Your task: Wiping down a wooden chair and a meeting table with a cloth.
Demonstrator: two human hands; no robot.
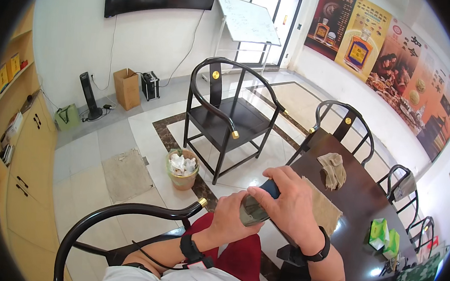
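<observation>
My left hand (230, 219) is closed around the body of a clear jar or cup (253, 212), held over my lap. On its dark blue lid (270, 189) lies my right hand (289, 200), with fingers and thumb curled about the lid. Whether the lid is loose cannot be told. The jar is tilted, and its contents are hard to make out. To the right, beside my right hand, a tan cloth (328, 204) lies on the edge of the dark wooden table (356, 189). Farther back on the table rests a crumpled brown cloth (332, 171).
A wastebasket with crumpled tissues (182, 165) stands on the floor near a black wooden armchair (230, 117). Green tissue packs (378, 232) and a camouflage-patterned item (415, 277) are at the table's right. The curved arm of another chair (134, 208) is on my left.
</observation>
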